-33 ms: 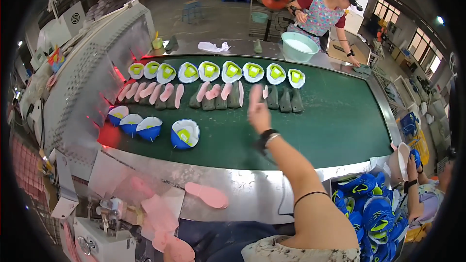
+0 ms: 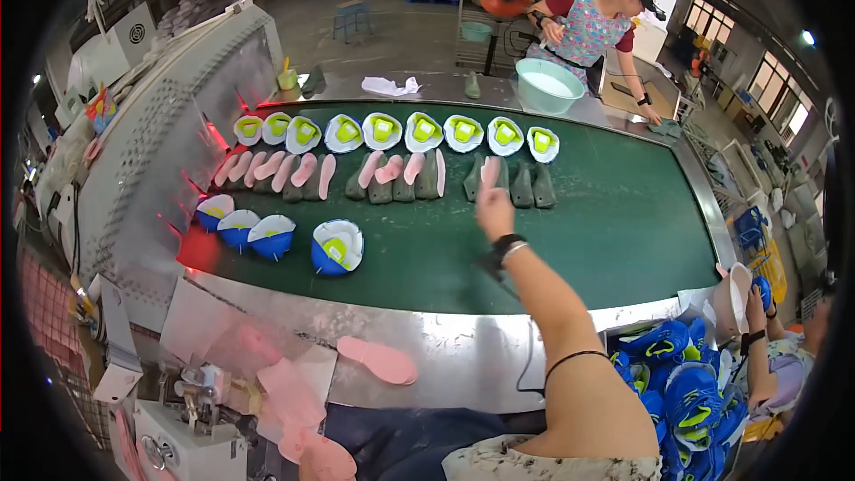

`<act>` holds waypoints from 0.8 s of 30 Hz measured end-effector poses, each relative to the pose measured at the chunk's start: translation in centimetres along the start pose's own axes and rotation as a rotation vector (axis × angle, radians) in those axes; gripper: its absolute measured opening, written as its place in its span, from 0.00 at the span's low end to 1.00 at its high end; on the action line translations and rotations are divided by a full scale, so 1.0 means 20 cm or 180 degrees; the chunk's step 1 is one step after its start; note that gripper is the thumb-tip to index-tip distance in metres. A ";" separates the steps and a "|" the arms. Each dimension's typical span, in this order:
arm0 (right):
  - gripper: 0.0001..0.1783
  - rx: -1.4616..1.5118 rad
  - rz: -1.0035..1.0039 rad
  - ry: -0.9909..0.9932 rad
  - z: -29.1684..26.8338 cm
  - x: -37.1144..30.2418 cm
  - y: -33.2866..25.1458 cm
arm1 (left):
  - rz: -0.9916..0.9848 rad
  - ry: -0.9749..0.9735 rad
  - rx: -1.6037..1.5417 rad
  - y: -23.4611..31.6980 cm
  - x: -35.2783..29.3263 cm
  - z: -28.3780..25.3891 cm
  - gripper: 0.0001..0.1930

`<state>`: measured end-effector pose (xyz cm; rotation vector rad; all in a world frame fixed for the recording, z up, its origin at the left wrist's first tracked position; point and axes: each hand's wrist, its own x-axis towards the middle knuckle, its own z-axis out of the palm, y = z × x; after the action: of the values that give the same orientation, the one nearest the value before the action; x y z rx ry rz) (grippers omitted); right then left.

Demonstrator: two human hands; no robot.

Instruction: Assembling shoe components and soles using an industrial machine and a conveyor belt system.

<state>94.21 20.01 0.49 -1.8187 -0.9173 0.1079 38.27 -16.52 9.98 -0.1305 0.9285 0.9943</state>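
Insole [image 2: 489, 169] laying under way: right hand [image 2: 492, 205] pinches a pink one above the grey soles [image 2: 521, 185]; next comes lowering it squarely. Left hand unseen.

Scene evenly lit by overhead lamps & windows at right. Red glow seen near machine [image 2: 178, 151]. Edges bent by fisheye, corners blacked out. Rim detail softened.

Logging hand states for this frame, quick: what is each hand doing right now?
Left hand: not in view.
Right hand: stretched out over the green conveyor belt, closed on a pink insole above the dark soles.
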 end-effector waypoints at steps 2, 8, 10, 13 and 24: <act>0.13 -0.0592 -0.0233 0.0159 -0.10 0.10 0.12 | -0.0298 -0.0140 -0.1107 0.01 0.02 -0.07 0.14; 0.12 -0.0761 0.0028 -0.0472 -0.08 0.29 0.29 | -0.0166 0.0159 -0.1036 -0.05 0.03 0.12 0.09; 0.17 -0.0658 -0.0349 0.0341 0.06 0.22 0.20 | 0.0292 0.0665 -0.0392 -0.05 0.01 0.20 0.09; 0.18 -0.0232 -0.1352 0.0241 0.22 -0.11 -0.23 | 0.0241 0.0624 -0.0098 -0.05 0.03 0.15 0.09; 0.20 0.1327 -0.1896 -0.4991 -0.26 -2.01 -1.36 | 0.2632 0.0925 0.0779 -0.08 0.07 0.06 0.18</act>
<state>53.82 -5.01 11.97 -0.7319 -2.2071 1.3409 40.59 -15.90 9.22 0.3553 1.4091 1.6322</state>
